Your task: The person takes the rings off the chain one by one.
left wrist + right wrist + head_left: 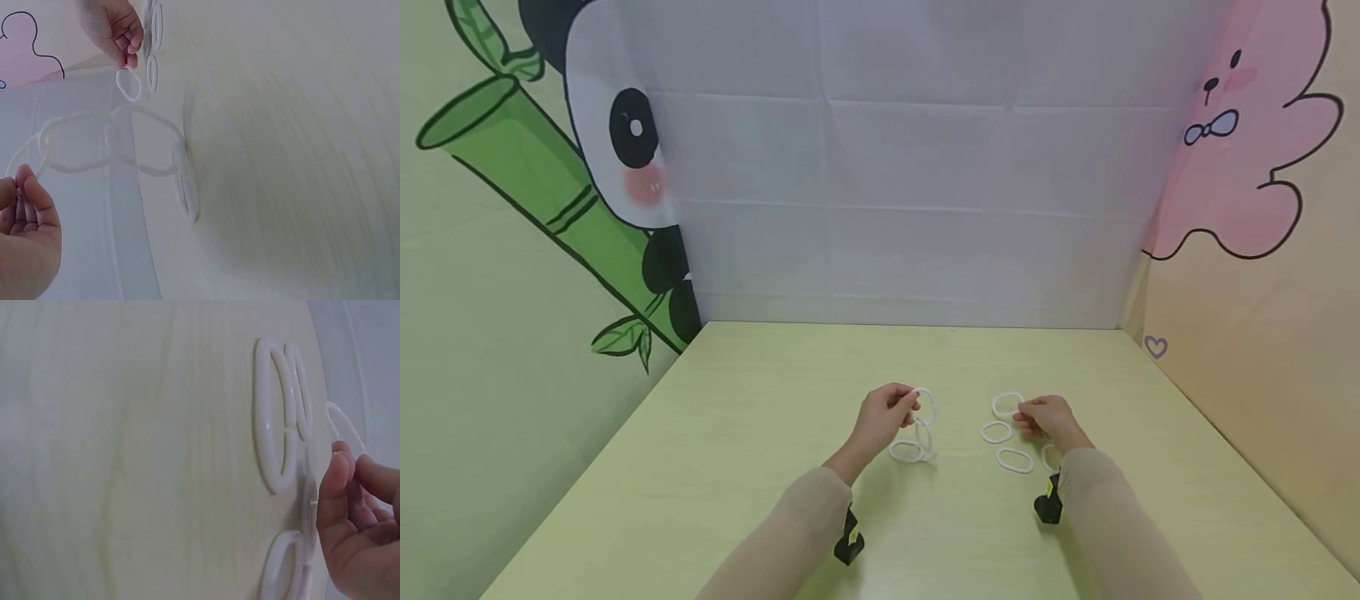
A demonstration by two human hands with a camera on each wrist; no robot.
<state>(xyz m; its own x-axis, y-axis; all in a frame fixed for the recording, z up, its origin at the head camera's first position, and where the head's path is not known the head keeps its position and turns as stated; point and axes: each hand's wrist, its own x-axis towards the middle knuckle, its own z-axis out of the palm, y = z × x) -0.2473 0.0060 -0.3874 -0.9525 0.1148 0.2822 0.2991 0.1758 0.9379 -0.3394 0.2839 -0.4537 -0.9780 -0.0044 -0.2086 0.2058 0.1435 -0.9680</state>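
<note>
My left hand [880, 419] pinches the top link of a short chain of white plastic links [153, 170], raised above the table. Several oval links hang joined from it, and the lowest touches the tabletop. To the right, my right hand [1051, 419] pinches a single white link [119, 86] between thumb and fingers, held just above the table. In the right wrist view, this link rises beyond the fingertips [338, 464]. Loose white oval links [265, 412] lie flat beside and below the right hand, one of them partly covered by the right wrist in the head view.
The pale wood-look table [775, 375] ends at a creased white sheet [910, 167] at the back. Painted walls stand on both sides, with a panda and bamboo [527, 158] on the left and a pink bear [1247, 183] on the right.
</note>
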